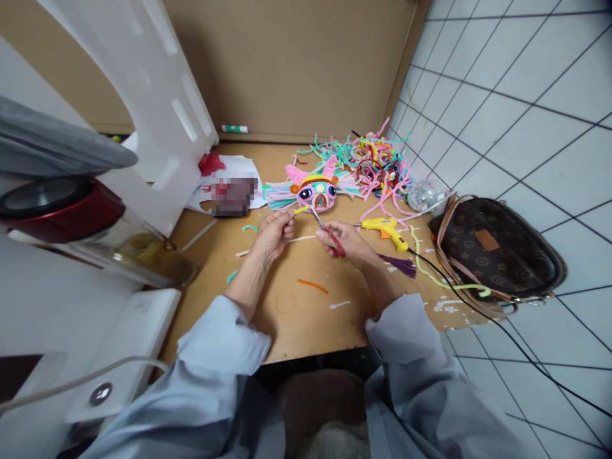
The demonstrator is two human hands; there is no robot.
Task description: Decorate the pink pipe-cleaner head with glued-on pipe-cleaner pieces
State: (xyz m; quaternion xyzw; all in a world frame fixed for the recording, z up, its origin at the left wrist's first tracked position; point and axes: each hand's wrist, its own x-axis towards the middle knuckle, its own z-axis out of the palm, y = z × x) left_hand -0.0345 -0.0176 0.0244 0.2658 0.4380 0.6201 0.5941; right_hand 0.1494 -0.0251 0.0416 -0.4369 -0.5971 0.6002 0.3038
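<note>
My left hand (276, 233) pinches a short yellow fuzzy strip (301, 210) near the middle of the table. Scissors with red handles (335, 243) are in my right hand (345, 240), their blades pointing up and left toward the strip. Just beyond both hands lies a colourful animal face (317, 191) made of fuzzy stems, with pink ears, large dark eyes and bundles of pastel stems on both sides. A yellow glue gun (386, 231) rests right of my right hand, beside a purple tassel (399, 264).
A tangled heap of coloured stems (375, 162) stands at the back right. A brown handbag (500, 245) sits at the right edge, with a black cord passing it. At left are a glass jar (143, 255) and paper (248, 171). An orange stem (312, 285) lies in front.
</note>
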